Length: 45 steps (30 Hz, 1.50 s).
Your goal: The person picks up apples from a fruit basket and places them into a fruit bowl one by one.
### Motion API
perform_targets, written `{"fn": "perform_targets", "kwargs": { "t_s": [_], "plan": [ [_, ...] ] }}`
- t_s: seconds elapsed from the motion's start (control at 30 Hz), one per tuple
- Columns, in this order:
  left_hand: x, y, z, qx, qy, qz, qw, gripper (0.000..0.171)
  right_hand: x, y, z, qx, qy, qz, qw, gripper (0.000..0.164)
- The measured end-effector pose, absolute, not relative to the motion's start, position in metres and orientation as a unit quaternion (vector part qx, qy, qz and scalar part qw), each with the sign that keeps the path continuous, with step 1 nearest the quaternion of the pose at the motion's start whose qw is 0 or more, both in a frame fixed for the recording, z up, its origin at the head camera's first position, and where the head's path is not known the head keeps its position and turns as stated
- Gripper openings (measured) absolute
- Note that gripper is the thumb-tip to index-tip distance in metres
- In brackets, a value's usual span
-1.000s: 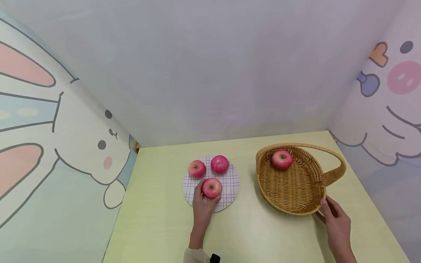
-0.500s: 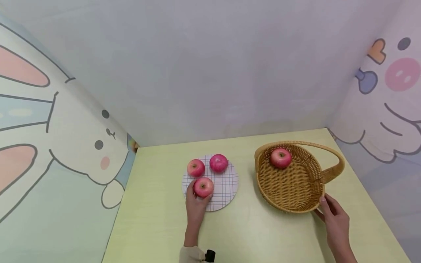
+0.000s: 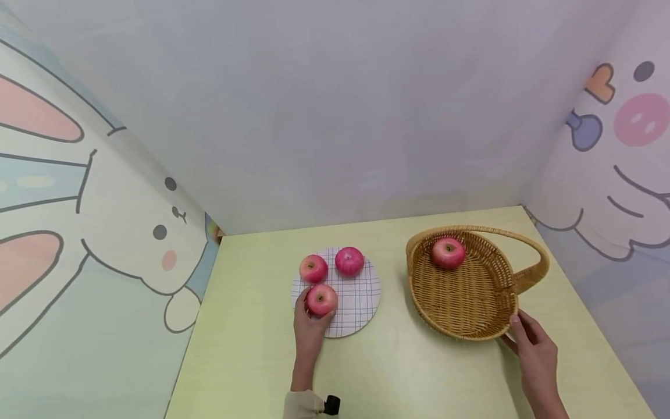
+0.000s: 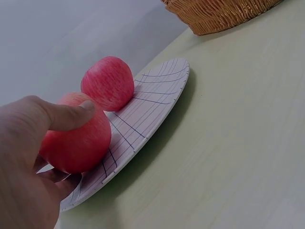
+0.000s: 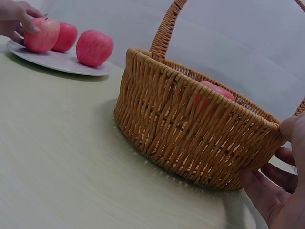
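1. Your left hand (image 3: pixel 309 330) grasps a red apple (image 3: pixel 321 299); the thumb lies on one side of it, and the fingers curl round the other.
2. This apple is at the near left part of a round white plate (image 3: pixel 360 304) with dark grid lines; whether its bottom touches the plate, I cannot tell.
3. On the same plate rest two more fruits; the rear left apple (image 3: pixel 313 269) is close to the held one, and the rear right apple (image 3: pixel 349 261) is beside it.
4. Your right hand (image 3: pixel 538 355) grasps the brown wicker basket (image 3: pixel 455 299) at its near right side; the thumb is at the rim, the fingers are against the outer wall.
5. The basket stands on the pale yellow-green table (image 3: pixel 246 326), to the right of the plate and apart from it; inside, one more apple (image 3: pixel 448 253) lies by the far left wall.
6. A beige sleeve (image 3: pixel 300 405) covers your left forearm.
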<state>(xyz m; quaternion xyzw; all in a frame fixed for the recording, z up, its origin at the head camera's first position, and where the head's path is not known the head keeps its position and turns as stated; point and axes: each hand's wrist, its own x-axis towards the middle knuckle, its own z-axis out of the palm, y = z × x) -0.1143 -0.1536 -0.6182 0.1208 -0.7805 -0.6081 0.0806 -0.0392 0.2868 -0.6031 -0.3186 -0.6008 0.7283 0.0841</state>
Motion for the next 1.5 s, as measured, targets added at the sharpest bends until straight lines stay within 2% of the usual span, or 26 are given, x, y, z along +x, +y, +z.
{"fn": "perform_targets", "kwargs": {
  "t_s": [0.6, 1.07, 1.33, 1.5],
  "plan": [
    [-0.118, -0.156, -0.617, 0.09, -0.807, -0.58, 0.064, 0.088, -0.038, 0.286, -0.601, -0.324, -0.594, 0.732, 0.083, 0.063],
    [-0.119, -0.158, -0.615, 0.103, -0.826, -0.553, 0.04, 0.092, -0.039, 0.288, -0.604, -0.301, -0.584, 0.748, 0.094, 0.063],
    [-0.117, -0.16, -0.612, 0.102, -0.831, -0.546, 0.036, 0.093, -0.039, 0.285, -0.603, -0.326, -0.607, 0.721, 0.074, 0.063],
    [-0.117, -0.159, -0.609, 0.092, -0.83, -0.549, 0.039, 0.094, -0.039, 0.287, -0.604, -0.309, -0.592, 0.739, 0.089, 0.062]
  ]
}}
